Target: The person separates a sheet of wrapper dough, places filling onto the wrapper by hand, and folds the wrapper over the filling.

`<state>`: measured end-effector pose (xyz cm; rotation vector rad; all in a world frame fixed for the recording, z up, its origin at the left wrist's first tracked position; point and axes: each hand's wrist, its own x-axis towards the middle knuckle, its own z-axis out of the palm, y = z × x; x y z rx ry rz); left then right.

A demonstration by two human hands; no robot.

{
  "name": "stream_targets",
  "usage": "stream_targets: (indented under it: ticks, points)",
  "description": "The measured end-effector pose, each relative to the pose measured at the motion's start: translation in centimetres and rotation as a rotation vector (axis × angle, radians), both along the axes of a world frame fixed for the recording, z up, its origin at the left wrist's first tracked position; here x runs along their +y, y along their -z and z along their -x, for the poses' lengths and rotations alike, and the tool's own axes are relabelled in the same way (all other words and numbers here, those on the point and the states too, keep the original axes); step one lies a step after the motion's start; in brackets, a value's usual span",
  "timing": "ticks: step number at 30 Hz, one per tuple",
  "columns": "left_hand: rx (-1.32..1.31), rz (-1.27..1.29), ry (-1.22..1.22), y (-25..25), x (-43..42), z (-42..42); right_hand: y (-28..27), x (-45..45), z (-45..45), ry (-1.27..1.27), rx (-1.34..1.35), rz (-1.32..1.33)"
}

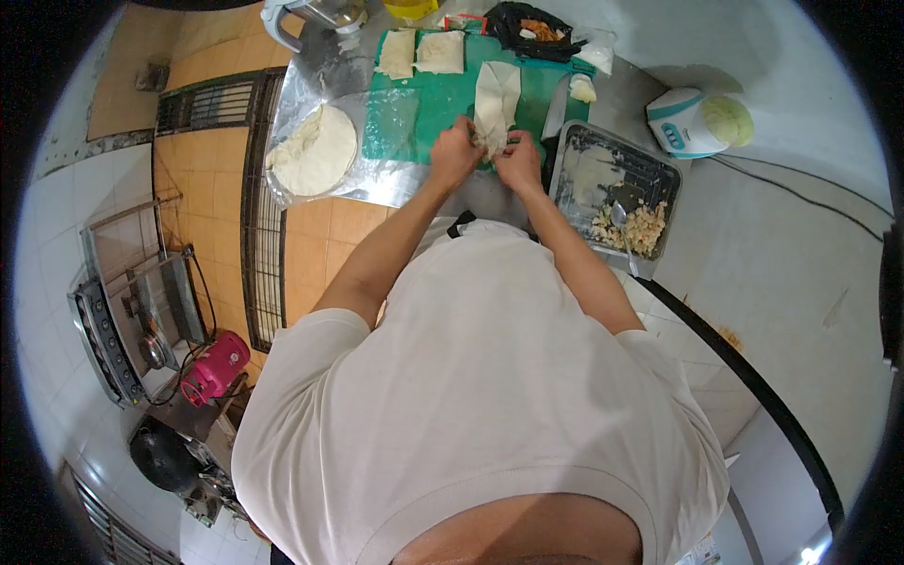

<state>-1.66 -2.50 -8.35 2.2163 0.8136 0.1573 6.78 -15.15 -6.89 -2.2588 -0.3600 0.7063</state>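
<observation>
A pale strip of dough lies lengthwise on the green cutting board, its near end close to the board's front edge. My left hand and my right hand close on either side of that near end, fingers bent and pinching the dough. Some crumbly filling seems to show between them, though the fingers partly hide it. Two folded dough pieces rest at the board's far left. A clear plastic sheet lies left of my left hand. Beside the board are round dough sheets on plastic.
Right of the board stands a metal tray with chopped filling and a spoon. A knife lies at the board's right side. Behind are a black plastic bag and a jug; a white-and-teal appliance stands far right.
</observation>
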Motion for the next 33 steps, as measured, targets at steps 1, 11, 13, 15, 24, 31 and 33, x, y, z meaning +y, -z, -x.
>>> stream_targets:
  ticks: [1,11,13,15,24,31,33]
  points:
    - [-0.014,0.048,-0.016,-0.2,0.0,0.0,-0.1,-0.1,0.2,0.039,0.009,-0.038]
    - [-0.047,0.617,-0.199,1.2,1.3,-0.9,0.8,-1.3,0.8,-0.401,-0.478,-0.135]
    - [-0.070,0.530,-0.103,1.5,1.4,-0.8,1.2,-1.3,0.8,-0.419,-0.529,-0.126]
    - [-0.133,0.255,0.111,1.7,2.0,-0.2,1.6,-1.1,0.7,-0.438,-0.554,-0.124]
    - [-0.223,-0.068,0.416,1.5,3.2,1.5,2.0,-0.4,-0.5,-0.324,-0.351,-0.172]
    - [-0.210,-0.253,0.470,2.0,2.9,0.7,-0.4,0.3,-2.3,-0.312,-0.165,-0.135]
    - [-0.175,-0.275,0.472,1.9,3.0,0.1,-1.0,0.6,-2.7,-0.271,-0.152,-0.140]
